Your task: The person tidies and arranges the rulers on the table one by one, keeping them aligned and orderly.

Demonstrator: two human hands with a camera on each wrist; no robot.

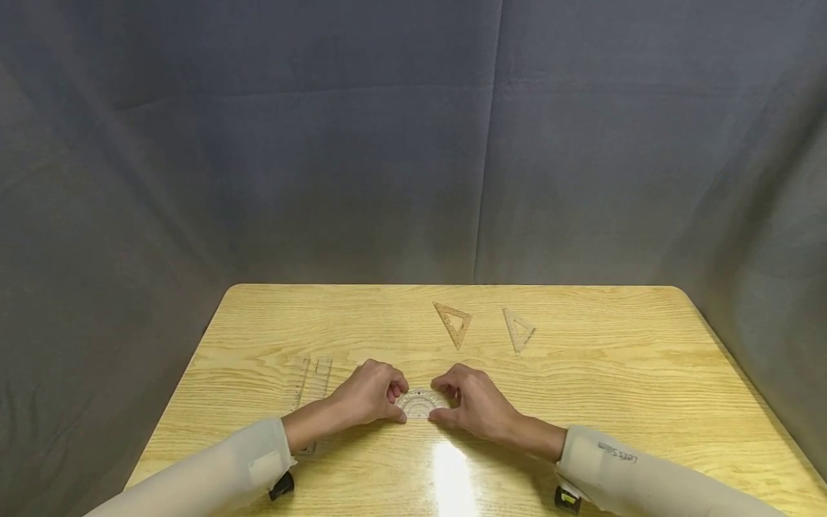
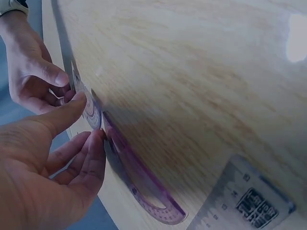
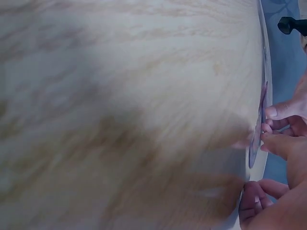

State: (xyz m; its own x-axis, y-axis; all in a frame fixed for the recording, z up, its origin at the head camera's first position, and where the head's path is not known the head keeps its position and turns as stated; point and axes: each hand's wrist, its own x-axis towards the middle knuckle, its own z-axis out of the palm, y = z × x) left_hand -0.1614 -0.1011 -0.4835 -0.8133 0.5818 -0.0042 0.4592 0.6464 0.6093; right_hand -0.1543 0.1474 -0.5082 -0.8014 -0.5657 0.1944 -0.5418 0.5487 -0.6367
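Between both hands a clear protractor is held low over the table, its curved edge facing the far side. My left hand pinches its left end between thumb and fingers. On the opposite end, the right hand pinches it the same way. In the left wrist view the protractor's scale shows between the two hands. Beside the left fingers there, a purple-edged curved plastic piece, shaped like another protractor, lies close to the tabletop; the left hand hides that area in the head view.
Two clear rulers lie left of the left hand, partly covered by the forearm. Toward the far edge of the wooden table are an orange-tinted set square and a clear set square. Dark curtains surround the table.
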